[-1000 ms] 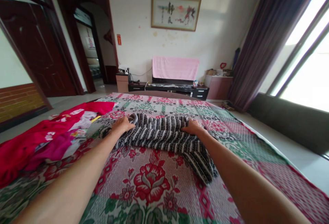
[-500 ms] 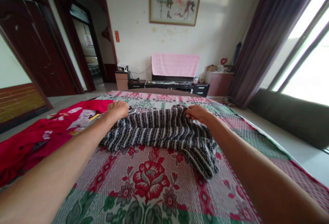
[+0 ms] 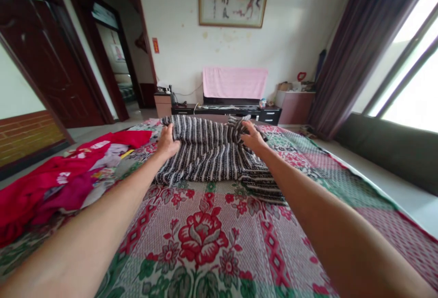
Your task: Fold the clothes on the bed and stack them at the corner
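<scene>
A black-and-white striped garment lies on the bed's floral cover, its far edge raised off the cover. My left hand grips the garment's upper left edge with closed fingers. My right hand is closed on the bunched upper right edge. Both arms reach straight out over the bed. A folded part of the garment trails down to the right under my right forearm.
A heap of red and pink clothes lies on the bed's left side. Beyond the bed stands a low black cabinet with a pink cloth over a screen. Dark doors are on the left, a purple curtain and window on the right.
Both hands closed on the garment's far edge, lifted it and carried it away from me, spreading the striped cloth out longer toward the bed's far end.
</scene>
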